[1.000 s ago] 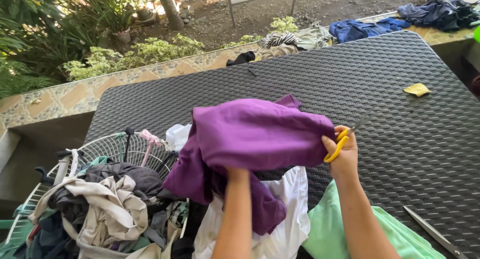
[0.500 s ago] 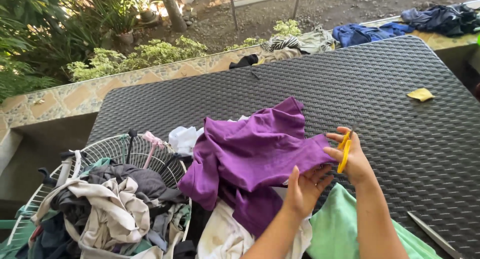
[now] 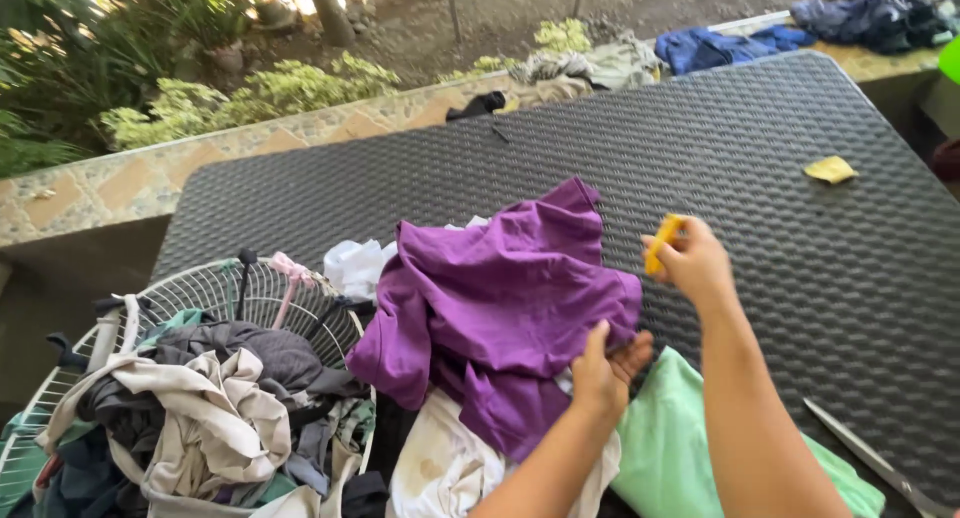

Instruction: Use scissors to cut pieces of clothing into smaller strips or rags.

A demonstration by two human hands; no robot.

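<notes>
A crumpled purple shirt lies on the near part of the dark textured table, on top of a white garment. My left hand grips the shirt's lower right edge. My right hand hovers just right of the shirt and pinches a small yellow object, perhaps a clip or a handle. A light green garment lies under my forearms.
A white wire basket heaped with grey, beige and dark clothes stands at the left. A yellow scrap lies far right on the table; a metal blade at the near right. Blue and dark clothes drape the tiled wall behind.
The purple shirt has come down from being held up and now rests on the pile. My left hand slid to its lower right edge. My right hand lifted slightly with the yellow object.
</notes>
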